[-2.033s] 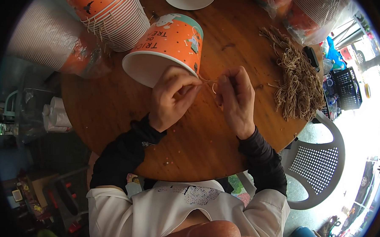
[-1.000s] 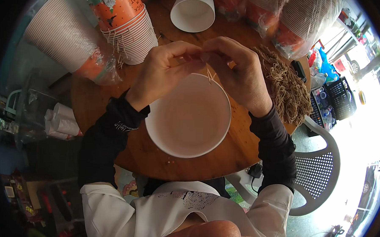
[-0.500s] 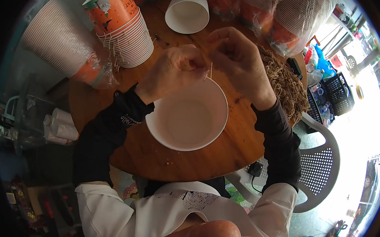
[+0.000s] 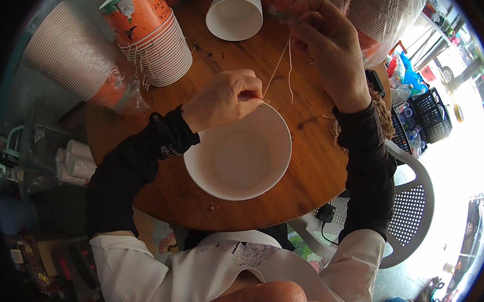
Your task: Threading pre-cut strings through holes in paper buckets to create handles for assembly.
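A large white paper bucket stands in front of me, its open mouth facing up. At its far rim my left hand is closed in a pinch on a thin tan string; the fingers cover whether the string passes through the rim. From that pinch the string runs taut, up and to the right, to my right hand. My right hand is closed on it beyond the bucket, and a loose tail hangs from its fingers.
On the round wooden table are stacked orange-printed paper buckets, a plastic-wrapped stack, another white bucket and a bundle of tan strings partly behind my right forearm. A plastic chair stands at right.
My right hand has moved away from my left, up and to the right, drawing the string out between them. My left hand has shifted slightly down, staying by the bucket's rim.
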Demonstrator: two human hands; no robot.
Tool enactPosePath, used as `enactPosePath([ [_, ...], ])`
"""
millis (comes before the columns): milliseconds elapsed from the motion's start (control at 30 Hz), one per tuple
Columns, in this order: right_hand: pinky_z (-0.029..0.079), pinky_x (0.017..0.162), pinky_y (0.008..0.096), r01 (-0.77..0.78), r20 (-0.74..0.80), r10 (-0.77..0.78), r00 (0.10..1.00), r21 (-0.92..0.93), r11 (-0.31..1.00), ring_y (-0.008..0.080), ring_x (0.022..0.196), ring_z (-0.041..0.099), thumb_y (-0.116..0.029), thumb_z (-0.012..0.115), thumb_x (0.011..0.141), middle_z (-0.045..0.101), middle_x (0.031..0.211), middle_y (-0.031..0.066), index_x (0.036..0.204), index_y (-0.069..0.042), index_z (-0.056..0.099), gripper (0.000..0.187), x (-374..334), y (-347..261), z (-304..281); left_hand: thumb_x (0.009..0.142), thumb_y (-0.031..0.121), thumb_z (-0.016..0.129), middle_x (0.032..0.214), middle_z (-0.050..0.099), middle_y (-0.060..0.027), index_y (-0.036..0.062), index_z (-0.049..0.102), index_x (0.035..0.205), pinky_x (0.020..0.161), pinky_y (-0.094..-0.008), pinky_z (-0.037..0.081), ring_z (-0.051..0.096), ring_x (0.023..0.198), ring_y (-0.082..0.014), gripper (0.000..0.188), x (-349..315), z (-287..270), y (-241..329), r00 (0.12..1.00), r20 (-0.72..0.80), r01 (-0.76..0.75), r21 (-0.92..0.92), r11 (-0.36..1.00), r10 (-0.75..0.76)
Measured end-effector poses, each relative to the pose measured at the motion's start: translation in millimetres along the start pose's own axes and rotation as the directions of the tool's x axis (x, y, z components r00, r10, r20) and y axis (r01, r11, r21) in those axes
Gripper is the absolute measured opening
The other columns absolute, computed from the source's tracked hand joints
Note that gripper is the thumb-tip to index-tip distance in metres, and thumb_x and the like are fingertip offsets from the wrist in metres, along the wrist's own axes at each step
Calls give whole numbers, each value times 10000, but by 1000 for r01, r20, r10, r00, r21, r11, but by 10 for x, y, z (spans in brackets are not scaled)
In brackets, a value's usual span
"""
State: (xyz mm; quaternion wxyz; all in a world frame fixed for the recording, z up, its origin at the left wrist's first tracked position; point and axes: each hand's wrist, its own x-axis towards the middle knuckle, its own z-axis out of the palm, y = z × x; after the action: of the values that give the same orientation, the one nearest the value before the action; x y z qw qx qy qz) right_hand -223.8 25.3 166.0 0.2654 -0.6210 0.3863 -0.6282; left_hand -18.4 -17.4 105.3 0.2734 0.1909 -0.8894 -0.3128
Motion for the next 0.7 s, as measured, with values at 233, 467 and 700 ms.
enactPosePath([
  [233, 434, 564, 192, 83, 148, -55, 987, -193, 978, 23, 661, 536, -68, 631, 884, 598, 758, 3, 1062, -21, 620, 185, -28, -103, -182, 814, 17, 662, 747, 574, -101, 7, 579, 825, 601, -313, 475, 589, 653, -209, 84, -90, -297, -141, 987, -137, -29, 364, 931, 84],
  [467, 421, 478, 178, -327, 502, 496, 708, -390, 861, 28, 550, 551, -142, 634, 914, 603, 709, -11, 1091, -36, 617, 208, -531, -514, -530, 798, 12, 663, 789, 613, -141, -14, 566, 839, 621, -369, 489, 618, 687, -280, 108, -433, -682, -490, 945, -320, 221, 467, 856, -70],
  [700, 401, 443, 192, -625, 491, 405, 772, 470, 623, 73, 514, 511, -121, 573, 967, 561, 744, 29, 1110, -22, 564, 174, -1073, -260, -171, 896, 26, 628, 848, 654, -106, -2, 644, 990, 685, -293, 504, 645, 762, -191, 99, -537, -544, -86, 852, -467, -28, 414, 910, 238],
])
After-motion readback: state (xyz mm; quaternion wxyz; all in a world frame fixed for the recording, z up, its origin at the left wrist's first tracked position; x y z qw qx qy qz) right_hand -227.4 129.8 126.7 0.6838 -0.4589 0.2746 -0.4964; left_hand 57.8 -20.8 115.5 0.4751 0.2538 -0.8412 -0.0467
